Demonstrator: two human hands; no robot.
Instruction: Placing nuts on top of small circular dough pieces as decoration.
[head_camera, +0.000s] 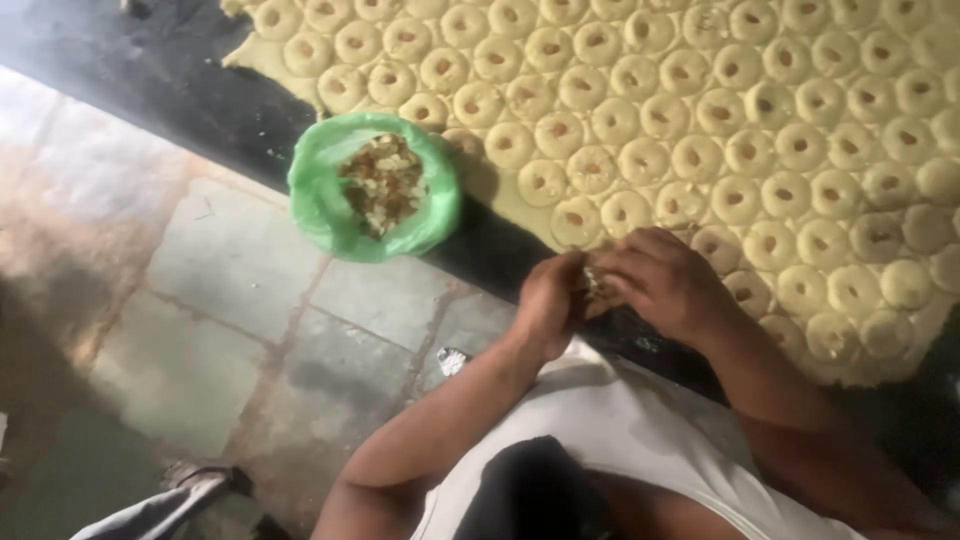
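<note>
Down at the far left lies the stone floor (230, 270), grey slabs with pale joints, and near the bottom edge a bit of someone's foot in a sandal (195, 478) shows. Further right, a green plastic bag (372, 185) sits open on the dark counter (170, 85), its rim rolled back, holding chopped nut pieces (382, 182), brownish and pale. Just beside the bag, to the right, begins the wide spread of pale yellow round sweets (700, 110), packed edge to edge in rows, each with a small dimple in its middle. My left hand (548, 305) is curled, fingers drawn together, at the near edge of that spread, and it cups a small heap of the nut pieces. My right hand (665, 285) meets it, fingertips pressed together and pinching at the nut bits held between the two hands; how much is in the pinch I cannot tell. Both hands hover over the counter's dark near edge, touching each other, well apart from the bag. Below them my white vest (620, 440) fills the near view.
</note>
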